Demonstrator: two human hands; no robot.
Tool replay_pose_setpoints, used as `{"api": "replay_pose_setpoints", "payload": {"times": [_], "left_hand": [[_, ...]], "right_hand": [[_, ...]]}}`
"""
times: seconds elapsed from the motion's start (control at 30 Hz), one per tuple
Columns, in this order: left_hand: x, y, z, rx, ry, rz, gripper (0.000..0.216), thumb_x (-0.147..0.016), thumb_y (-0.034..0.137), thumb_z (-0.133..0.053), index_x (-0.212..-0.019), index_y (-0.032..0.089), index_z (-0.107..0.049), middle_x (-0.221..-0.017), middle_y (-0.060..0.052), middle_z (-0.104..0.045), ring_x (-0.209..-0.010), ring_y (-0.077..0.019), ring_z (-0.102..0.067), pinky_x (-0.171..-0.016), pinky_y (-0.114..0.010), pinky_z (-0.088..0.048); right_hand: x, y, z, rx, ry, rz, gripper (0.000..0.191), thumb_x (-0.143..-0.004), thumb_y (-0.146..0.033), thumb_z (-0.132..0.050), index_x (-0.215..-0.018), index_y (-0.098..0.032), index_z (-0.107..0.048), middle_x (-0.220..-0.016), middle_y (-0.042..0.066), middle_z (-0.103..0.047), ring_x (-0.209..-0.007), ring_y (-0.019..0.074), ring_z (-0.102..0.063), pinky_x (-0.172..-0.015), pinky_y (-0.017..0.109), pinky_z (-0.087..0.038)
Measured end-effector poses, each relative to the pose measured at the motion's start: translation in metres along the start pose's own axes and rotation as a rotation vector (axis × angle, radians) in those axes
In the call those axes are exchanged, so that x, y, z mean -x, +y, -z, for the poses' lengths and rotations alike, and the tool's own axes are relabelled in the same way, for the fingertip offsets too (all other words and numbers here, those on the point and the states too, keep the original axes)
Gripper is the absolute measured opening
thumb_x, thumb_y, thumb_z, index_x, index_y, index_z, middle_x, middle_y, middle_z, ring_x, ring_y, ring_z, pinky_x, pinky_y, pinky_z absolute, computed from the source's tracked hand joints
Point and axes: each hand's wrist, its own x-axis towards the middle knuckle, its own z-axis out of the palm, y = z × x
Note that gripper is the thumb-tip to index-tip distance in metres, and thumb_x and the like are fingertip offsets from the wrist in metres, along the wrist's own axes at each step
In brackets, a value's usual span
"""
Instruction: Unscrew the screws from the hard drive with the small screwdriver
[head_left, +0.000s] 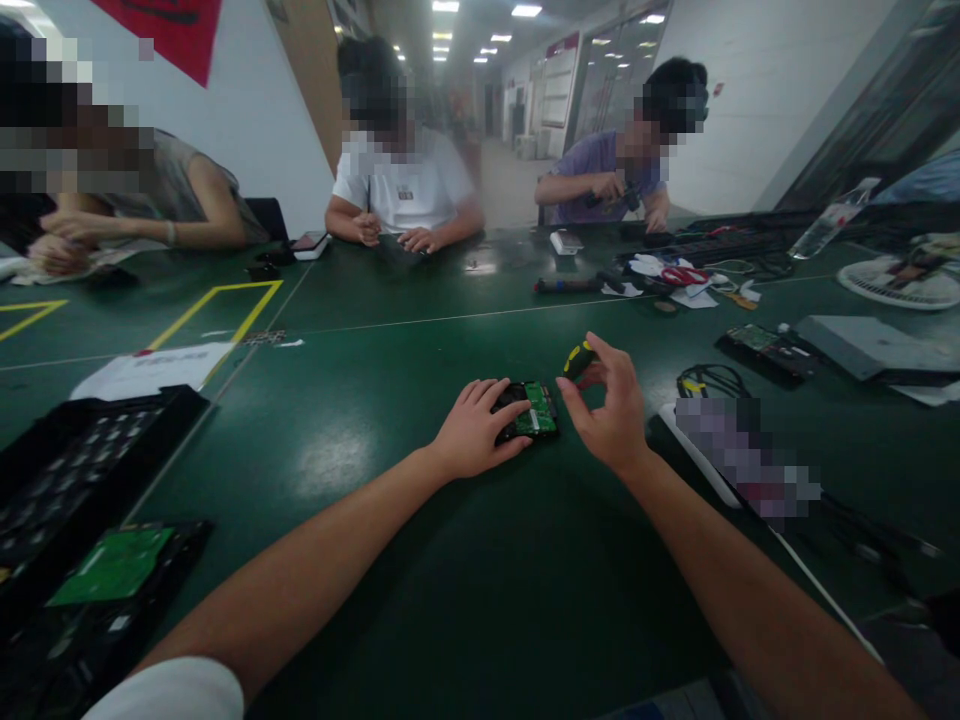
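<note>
Board device: the small black device with a green circuit board [541,408] lies flat on the counter [390,350] ahead of you, between your hands.
Left hand: your left hand [476,430] is spread wide over the device's left part, thumb along the near edge, one finger reaching across onto the board.
Right hand: your right hand [611,410] is narrowed around a yellow-and-dark screwdriver [577,360], raised just to the right of the device and apart from it.
Screwdriver: the handle slants, upper end leaning right toward your fingertips; you cannot make out a shaft or tip here.
Key relation: from your right hand, the device lies just to the left; your left hand is the nearer, already touching it. The exposed board faces your right side. Its long axis cannot be told, because your left hand covers one end.
Left of counter: a black tray [97,460] and a larger green board [112,565], both well apart from your hands.
Right of counter: a grey box [877,345], beyond your right hand.
</note>
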Motion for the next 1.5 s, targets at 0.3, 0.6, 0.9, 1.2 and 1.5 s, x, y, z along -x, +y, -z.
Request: {"api": "replay_pose_setpoints", "payload": {"times": [0.3,0.6,0.9,1.2,1.5], "left_hand": [[-0.0001,0.0007,0.0017,-0.003,-0.002,0.0,0.061,-0.101,0.061,-0.061,-0.153,0.028,-0.061,-0.166,-0.016,-0.045,-0.152,-0.0404,-0.042,-0.125,-0.065,-0.034],[-0.0007,0.0006,0.0013,0.009,-0.001,-0.005,0.061,-0.101,0.06,-0.062,-0.152,0.026,-0.061,-0.166,-0.019,-0.045,-0.152,-0.0424,-0.042,-0.124,-0.068,-0.034],[-0.0006,0.0014,0.0019,0.012,0.006,0.0,0.06,-0.1,0.06,-0.063,-0.151,0.028,-0.062,-0.166,-0.016,-0.045,-0.151,-0.0408,-0.043,-0.124,-0.066,-0.034],[-0.0007,0.0006,0.0013,0.014,0.007,0.001,0.061,-0.101,0.061,-0.062,-0.152,0.028,-0.061,-0.166,-0.016,-0.045,-0.152,-0.0405,-0.042,-0.125,-0.066,-0.034],[-0.0002,0.001,0.0019,0.012,-0.006,0.007,0.062,-0.101,0.06,-0.063,-0.153,0.028,-0.06,-0.166,-0.016,-0.044,-0.152,-0.041,-0.041,-0.125,-0.066,-0.033]], "right_hand": [[-0.0009,-0.0028,0.0003,-0.023,-0.043,0.01,0.069,-0.101,-0.024,-0.063,-0.164,-0.031,-0.038,-0.135,0.014,-0.061,-0.1,0.0251,-0.069,-0.084,0.048,-0.069],[-0.0008,-0.0037,0.0016,-0.027,-0.056,0.003,0.065,-0.102,-0.025,-0.062,-0.163,-0.033,-0.04,-0.136,0.012,-0.064,-0.095,0.0237,-0.071,-0.088,0.05,-0.069],[-0.0019,-0.0028,0.0013,-0.014,-0.034,0.011,0.064,-0.1,-0.026,-0.067,-0.159,-0.032,-0.044,-0.136,0.013,-0.062,-0.096,0.0241,-0.069,-0.081,0.048,-0.07],[0.0006,0.0004,-0.0004,-0.026,-0.007,-0.021,0.065,-0.097,-0.029,-0.071,-0.156,-0.03,-0.045,-0.136,0.013,-0.061,-0.091,0.0239,-0.069,-0.076,0.048,-0.069],[-0.0007,-0.0015,0.0005,-0.01,0.006,-0.007,0.068,-0.096,-0.028,-0.072,-0.158,-0.032,-0.044,-0.133,0.012,-0.059,-0.089,0.022,-0.066,-0.072,0.043,-0.068]]}}
